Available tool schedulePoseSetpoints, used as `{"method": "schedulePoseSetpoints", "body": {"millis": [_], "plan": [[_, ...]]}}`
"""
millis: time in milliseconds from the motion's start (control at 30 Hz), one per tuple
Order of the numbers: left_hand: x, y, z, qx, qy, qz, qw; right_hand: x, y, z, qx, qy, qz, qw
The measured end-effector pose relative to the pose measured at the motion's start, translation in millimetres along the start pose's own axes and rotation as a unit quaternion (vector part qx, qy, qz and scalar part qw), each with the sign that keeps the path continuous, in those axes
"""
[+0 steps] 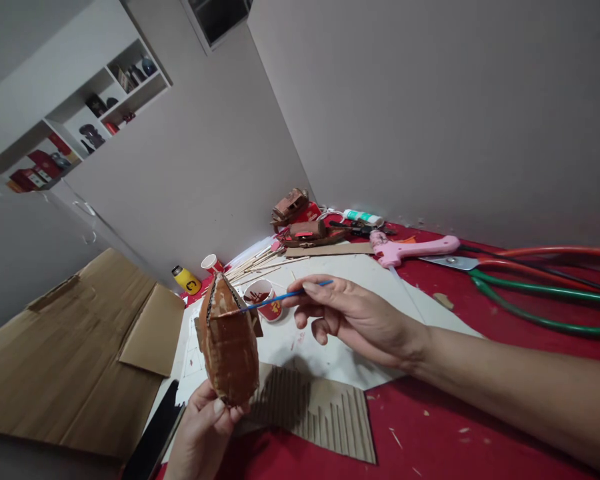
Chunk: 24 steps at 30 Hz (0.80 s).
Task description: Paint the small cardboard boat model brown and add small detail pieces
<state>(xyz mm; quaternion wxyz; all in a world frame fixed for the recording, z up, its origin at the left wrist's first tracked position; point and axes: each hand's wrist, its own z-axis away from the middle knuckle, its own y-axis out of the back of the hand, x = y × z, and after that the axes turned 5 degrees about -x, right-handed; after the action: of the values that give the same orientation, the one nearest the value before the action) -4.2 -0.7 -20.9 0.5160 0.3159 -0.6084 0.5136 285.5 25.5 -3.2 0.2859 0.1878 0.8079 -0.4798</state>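
My left hand (211, 421) grips the lower end of a brown-painted cardboard boat hull (230, 353), held up on end with its pointed tip upward. Bare corrugated edges show near that tip. Between the thumb and fingers of my right hand (350, 310) is a thin blue paintbrush (293, 293). Its bristle end touches the hull's upper part. Behind the hull stands a paper cup (270, 311) with reddish-brown paint inside. A piece of corrugated cardboard (325, 417) lies below my hands.
Large cardboard sheets (80, 360) fill the left. A pink glue gun (415, 250) and green-and-orange-handled scissors (540, 283) lie at the right. Toward the back are wooden sticks (253, 267), a yellow bottle (186, 280), a second cup (211, 263) and brown model pieces (305, 231).
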Motion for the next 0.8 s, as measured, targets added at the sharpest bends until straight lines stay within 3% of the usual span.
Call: {"method": "schedulePoseSetpoints", "body": {"millis": [233,667,800], "plan": [[0,-3.6,2,0.009,-0.005,0.005,1.0,-14,0,0,0.051,0.075,0.05,0.995],[2,-5.2,0,0.007,-0.015,0.0,1.0,-19,2,0,0.057,0.158,0.171,0.971],[1,-2.1,0,-0.003,-0.021,0.004,1.0,-20,-1,3,0.047,0.208,0.246,0.946]]}}
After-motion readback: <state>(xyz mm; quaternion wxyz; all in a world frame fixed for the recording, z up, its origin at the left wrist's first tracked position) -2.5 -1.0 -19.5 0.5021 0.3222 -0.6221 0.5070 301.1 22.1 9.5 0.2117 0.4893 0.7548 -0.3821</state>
